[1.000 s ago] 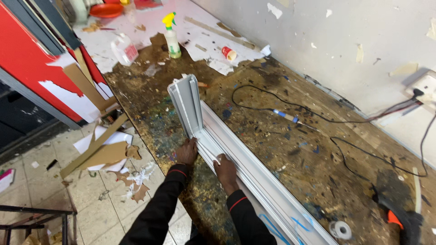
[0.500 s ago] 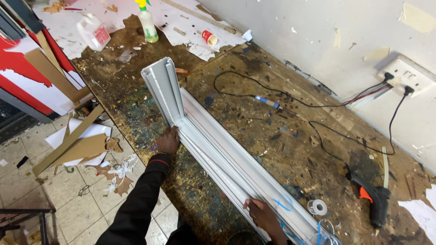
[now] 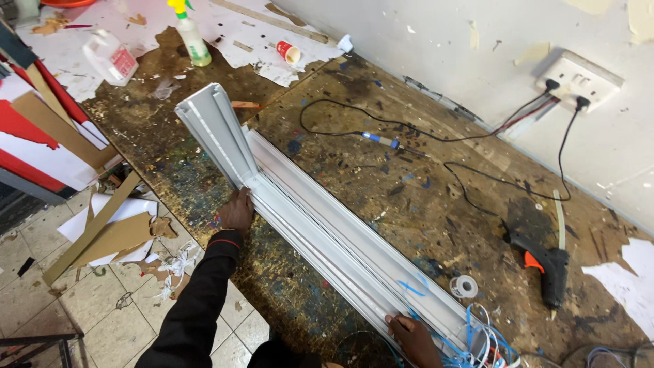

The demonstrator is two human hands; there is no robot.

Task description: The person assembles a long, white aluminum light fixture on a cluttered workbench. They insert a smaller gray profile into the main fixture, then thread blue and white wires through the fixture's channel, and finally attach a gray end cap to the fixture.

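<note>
A long white channel-shaped metal frame (image 3: 327, 232) lies along the stained wooden workbench (image 3: 381, 170), with a second white section (image 3: 214, 129) joined at its far end and angled upward. My left hand (image 3: 238, 210) grips the frame's near edge at that corner joint. My right hand (image 3: 414, 339) rests on the frame's near end, beside a tangle of blue and white wires (image 3: 477, 341) spilling from it. Both arms wear dark sleeves.
A black and orange glue gun (image 3: 545, 262) and a small tape roll (image 3: 465, 285) lie right of the frame. Black cables (image 3: 463, 177) run to a wall socket (image 3: 579, 78). A spray bottle (image 3: 191, 34), paper cup (image 3: 289, 51) and plastic bottle (image 3: 109, 58) stand farther back. Cardboard scraps (image 3: 109, 232) litter the tiled floor.
My right hand has slid from beside my left hand down the frame to its near, wired end. My left hand has stayed at the corner joint. The view has shifted right.
</note>
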